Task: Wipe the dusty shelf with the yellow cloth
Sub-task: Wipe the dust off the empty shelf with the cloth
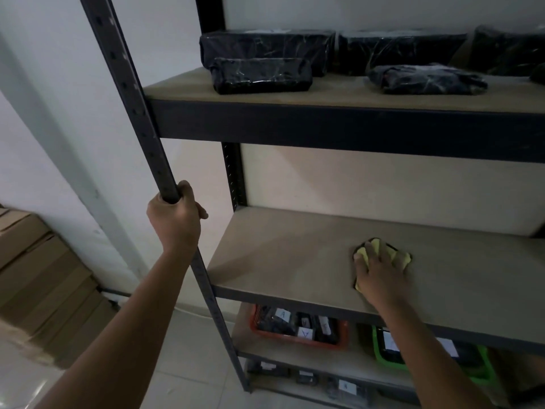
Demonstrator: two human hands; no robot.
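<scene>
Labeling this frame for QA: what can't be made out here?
Head view only:
- Yellow cloth: mostly hidden under the right hand.
- Front post: the part inside the left hand is hidden by its fingers.
- Wrapped black packages: contents hidden by wrap; rightmost cut by the frame edge.
- Labels in the orange basket: too small and blurred to read.
- Dust on the shelf: not discernible in dim light.
</scene>
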